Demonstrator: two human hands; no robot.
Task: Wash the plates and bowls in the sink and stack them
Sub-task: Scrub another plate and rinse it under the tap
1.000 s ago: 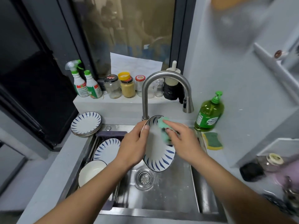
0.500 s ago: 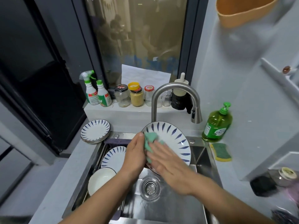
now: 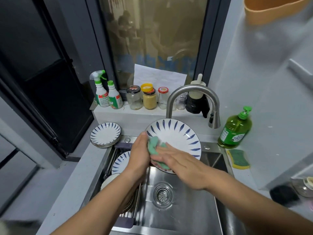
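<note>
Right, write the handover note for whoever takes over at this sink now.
Left hand grips the held plate by its left rim, tilted over the sink. Right hand, fingers flat, presses the green cloth on its face.
Done, apparently: stack of plates on the counter, left of the sink.
Left: finish and stack this plate, then the striped plate and white bowl in the rack.

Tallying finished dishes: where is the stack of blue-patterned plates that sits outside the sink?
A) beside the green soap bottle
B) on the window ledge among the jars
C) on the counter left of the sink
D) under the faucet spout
C: the stack of plates rests on the counter at the back left corner of the sink.
</note>
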